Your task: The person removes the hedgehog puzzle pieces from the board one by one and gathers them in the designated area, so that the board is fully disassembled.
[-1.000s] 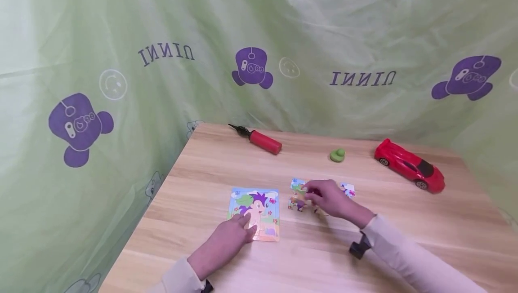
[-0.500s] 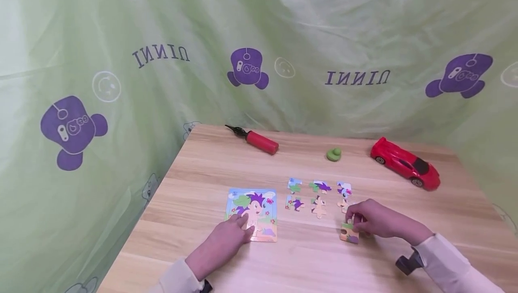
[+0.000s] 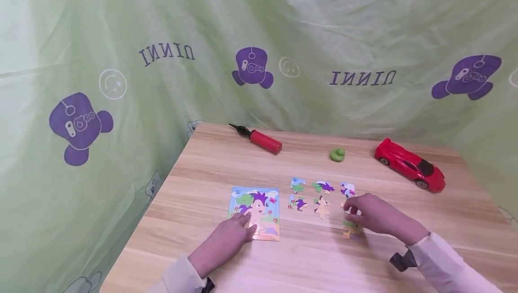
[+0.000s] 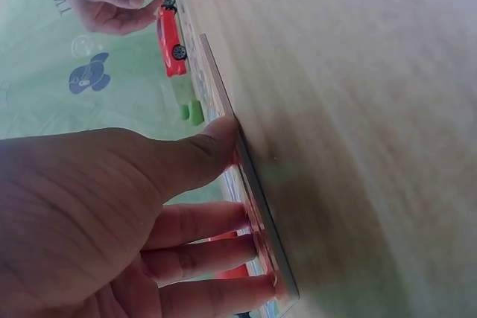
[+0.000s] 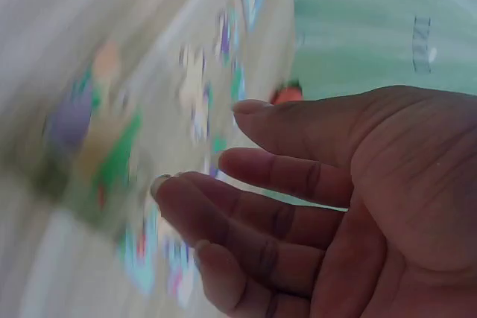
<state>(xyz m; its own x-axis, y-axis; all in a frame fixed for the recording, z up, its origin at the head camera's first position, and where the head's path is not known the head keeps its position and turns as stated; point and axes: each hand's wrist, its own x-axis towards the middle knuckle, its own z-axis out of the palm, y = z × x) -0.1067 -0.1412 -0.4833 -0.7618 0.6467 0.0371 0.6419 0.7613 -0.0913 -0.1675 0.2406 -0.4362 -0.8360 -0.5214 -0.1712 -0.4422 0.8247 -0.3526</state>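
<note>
My left hand (image 3: pixel 226 239) rests its fingertips on the lower left part of a square puzzle board (image 3: pixel 272 214) with a cartoon hedgehog picture. The left wrist view shows the thumb at the edge of the board (image 4: pixel 257 191) and the other fingers straight on its face. To the right, my right hand (image 3: pixel 374 214) hovers over the loose pieces with nothing between its fingers. Just below it on the table lies a green and orange puzzle piece (image 3: pixel 351 231), partly covered by the hand. That piece (image 5: pixel 93 139) looks blurred in the right wrist view.
Several other puzzle pieces (image 3: pixel 322 206) lie in rows right of the board. Farther back are a red hand pump (image 3: pixel 265 142), a small green knobbed object (image 3: pixel 337 155) and a red toy car (image 3: pixel 408 165). A green curtain (image 3: pixel 283 14) hangs behind the table.
My right hand went from the middle of the loose pieces to their right side with a puzzle piece, laid it below the right column and let go. The left hand stayed put.
</note>
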